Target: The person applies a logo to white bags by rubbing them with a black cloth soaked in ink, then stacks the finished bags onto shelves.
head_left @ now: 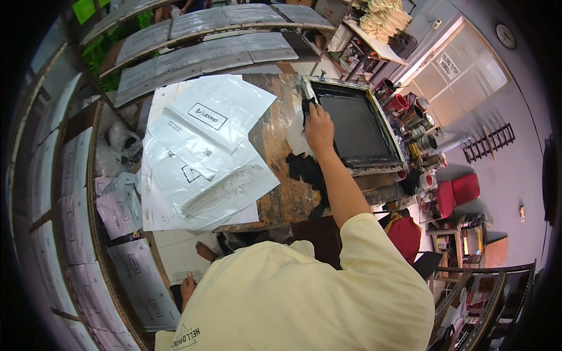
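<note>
My right hand [319, 128] is closed on a black rag [305, 110], at the left edge of a screen-printing frame [358, 126]. The frame has a pale, ink-stained border and dark mesh, and lies on the right of the worktable. More black cloth [305, 169] lies crumpled on the wood below my wrist. My left hand [187, 289] hangs low beside my body, away from the table; one finger shows stretched out, and I see nothing held. White plastic mailing bags [213, 123] with black print overlap on the table's left side, the lower one wrinkled.
Wooden racks [88, 193] holding rows of printed white bags run along the left and far sides. Ink cans [398, 105] crowd the ledge right of the frame. A red chair [456, 193] stands by the wall at right. The worktable [272, 199] is stained wood.
</note>
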`<state>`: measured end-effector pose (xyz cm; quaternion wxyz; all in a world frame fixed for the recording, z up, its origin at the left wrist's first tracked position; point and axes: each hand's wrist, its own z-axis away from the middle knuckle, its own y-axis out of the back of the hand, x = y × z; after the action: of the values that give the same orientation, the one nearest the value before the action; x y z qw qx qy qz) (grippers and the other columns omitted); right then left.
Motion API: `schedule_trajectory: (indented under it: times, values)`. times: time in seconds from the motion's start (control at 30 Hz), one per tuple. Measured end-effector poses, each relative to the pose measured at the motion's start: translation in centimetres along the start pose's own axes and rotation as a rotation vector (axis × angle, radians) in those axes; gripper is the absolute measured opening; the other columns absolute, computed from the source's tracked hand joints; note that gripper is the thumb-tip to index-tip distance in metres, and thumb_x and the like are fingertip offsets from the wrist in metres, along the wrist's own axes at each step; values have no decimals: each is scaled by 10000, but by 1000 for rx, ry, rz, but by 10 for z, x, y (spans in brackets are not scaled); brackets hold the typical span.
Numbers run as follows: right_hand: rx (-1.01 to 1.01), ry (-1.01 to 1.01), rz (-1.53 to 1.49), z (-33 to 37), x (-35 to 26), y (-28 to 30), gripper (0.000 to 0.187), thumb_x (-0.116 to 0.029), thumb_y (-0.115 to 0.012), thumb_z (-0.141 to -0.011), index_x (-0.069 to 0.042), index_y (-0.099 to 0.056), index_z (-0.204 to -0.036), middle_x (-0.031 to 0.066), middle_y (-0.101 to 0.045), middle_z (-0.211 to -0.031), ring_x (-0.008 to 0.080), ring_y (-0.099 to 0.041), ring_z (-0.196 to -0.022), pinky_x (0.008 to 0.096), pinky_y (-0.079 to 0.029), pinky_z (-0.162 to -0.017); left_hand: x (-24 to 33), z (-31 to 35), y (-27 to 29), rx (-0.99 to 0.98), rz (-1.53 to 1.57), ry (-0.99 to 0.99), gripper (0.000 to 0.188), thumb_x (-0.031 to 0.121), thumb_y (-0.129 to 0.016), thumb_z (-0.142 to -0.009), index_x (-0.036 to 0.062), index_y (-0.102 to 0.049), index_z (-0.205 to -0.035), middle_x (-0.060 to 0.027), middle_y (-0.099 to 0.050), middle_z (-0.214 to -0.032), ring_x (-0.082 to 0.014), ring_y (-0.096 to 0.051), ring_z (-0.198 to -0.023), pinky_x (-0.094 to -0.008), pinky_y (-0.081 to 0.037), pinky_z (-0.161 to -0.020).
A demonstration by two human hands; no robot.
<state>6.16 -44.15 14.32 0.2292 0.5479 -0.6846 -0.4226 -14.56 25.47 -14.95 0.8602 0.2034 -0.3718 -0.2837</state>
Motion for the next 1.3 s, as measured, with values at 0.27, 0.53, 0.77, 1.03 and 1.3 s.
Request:
schedule_trajectory:
  times: [0.27, 0.53, 0.77, 1.03, 1.3]
  values:
    - [-8, -24, -138, 12, 8, -19, 877, -176, -817, -824, -94, -376, -1577, 231, -441, -1551, 448, -555, -1240, 487, -495, -1036, -15, 21, -18, -99, -22, -17, 775, 669, -449, -1041, -62, -711, -1036, -200, -722, -950, -303, -656, -889, -420, -500, -847]
    - [-13, -175, -81, -30, 21, -22, 810, -239, -827, -815, -52, -455, -1509, 224, -499, -1468, 446, -606, -1189, 493, -511, -1005, -6, 38, -12, 30, 108, -16, 770, 683, -456, -1033, -45, -690, -946, -161, -694, -860, -238, -613, -756, -409, -504, -751]
    - [-9, -779, -644, -23, 75, -22, 572, -371, -813, -841, -1, -678, -1255, 169, -694, -1247, 354, -703, -1032, 484, -576, -883, -71, 24, -18, 23, 157, 55, 839, 741, -482, -987, -55, -742, -1025, -164, -744, -907, -235, -705, -856, -369, -536, -816]
    - [-237, -1336, -1430, 20, 36, -83, 272, -345, -570, -1062, -142, -631, -1233, 117, -689, -1148, 322, -690, -985, 561, -608, -822, -58, 60, -22, 78, 169, 144, 819, 740, -482, -986, -39, -733, -1031, -163, -735, -919, -254, -694, -871, -369, -528, -835]
    - [-385, -1305, -1739, 34, 56, -92, 308, -318, -523, -1078, -100, -592, -1283, 120, -722, -1136, 310, -756, -911, 462, -676, -702, -15, 34, -3, 54, 239, 17, 826, 708, -503, -987, -37, -679, -1298, -264, -714, -1219, -364, -664, -1208, -408, -479, -1050]
